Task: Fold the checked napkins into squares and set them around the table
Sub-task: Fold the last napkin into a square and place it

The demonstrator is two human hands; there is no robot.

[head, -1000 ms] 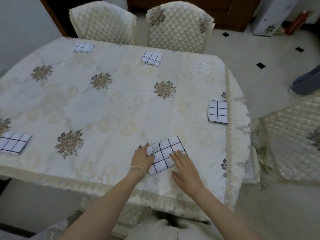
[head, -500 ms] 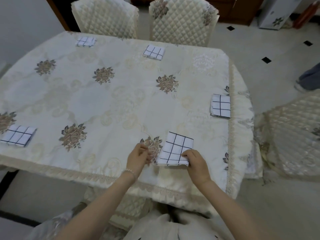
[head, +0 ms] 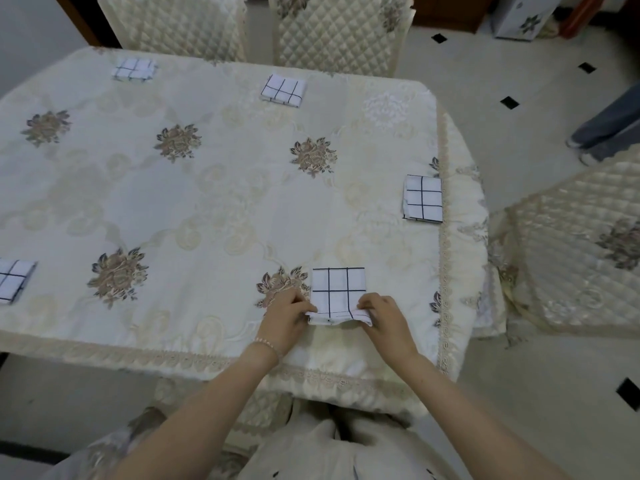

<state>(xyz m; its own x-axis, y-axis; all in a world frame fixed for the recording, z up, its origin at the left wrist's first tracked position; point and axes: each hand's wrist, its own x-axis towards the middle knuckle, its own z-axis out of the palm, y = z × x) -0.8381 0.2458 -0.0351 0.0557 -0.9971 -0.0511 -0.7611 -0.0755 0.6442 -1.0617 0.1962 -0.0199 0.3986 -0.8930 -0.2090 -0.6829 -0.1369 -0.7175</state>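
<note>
A cream floral tablecloth [head: 214, 209] covers the table, quilted chairs [head: 339, 29] at 12 o'clock. Nearest, at 6 o'clock, the folded napkin [head: 337, 289] now lies squared to the edge, no longer skewed as a second ago; the left hand [head: 285, 315] and right hand [head: 386, 318] pinch its near corners, fingers curled. Other napkins sit at 9 [head: 12, 280], 3 [head: 422, 198], 12 [head: 283, 90] and 11 [head: 134, 69].
</note>
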